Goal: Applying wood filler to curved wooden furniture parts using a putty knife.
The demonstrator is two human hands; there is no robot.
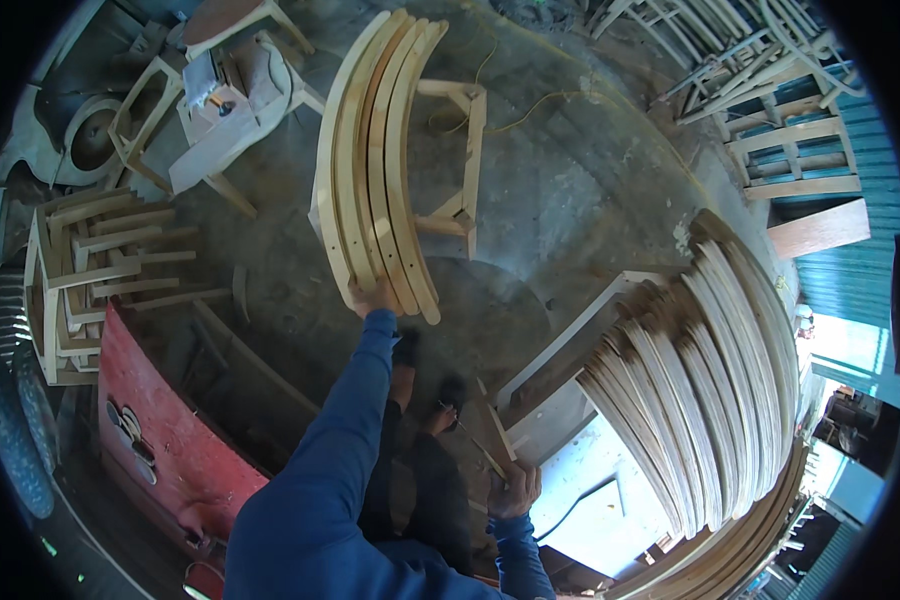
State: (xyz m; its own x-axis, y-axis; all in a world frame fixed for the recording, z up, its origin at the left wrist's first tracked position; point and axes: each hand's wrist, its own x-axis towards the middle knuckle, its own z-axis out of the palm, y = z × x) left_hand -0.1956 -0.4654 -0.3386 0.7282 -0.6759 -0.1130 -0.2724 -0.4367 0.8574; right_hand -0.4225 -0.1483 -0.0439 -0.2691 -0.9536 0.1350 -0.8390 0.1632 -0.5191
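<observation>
Arms (340, 420) apart, left hand (374, 297) stretched forward gripping curved wooden slats (375, 160), right hand (513, 490) low and curled, its hold unclear

Floor (580, 200) passable between held slats (350, 170), slat stack (695, 390).

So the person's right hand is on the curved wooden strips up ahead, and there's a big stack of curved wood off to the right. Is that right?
Not quite: the head view shows the left hand on the curved wooden strips up ahead. The big stack of curved wood is indeed off to the right.
</observation>
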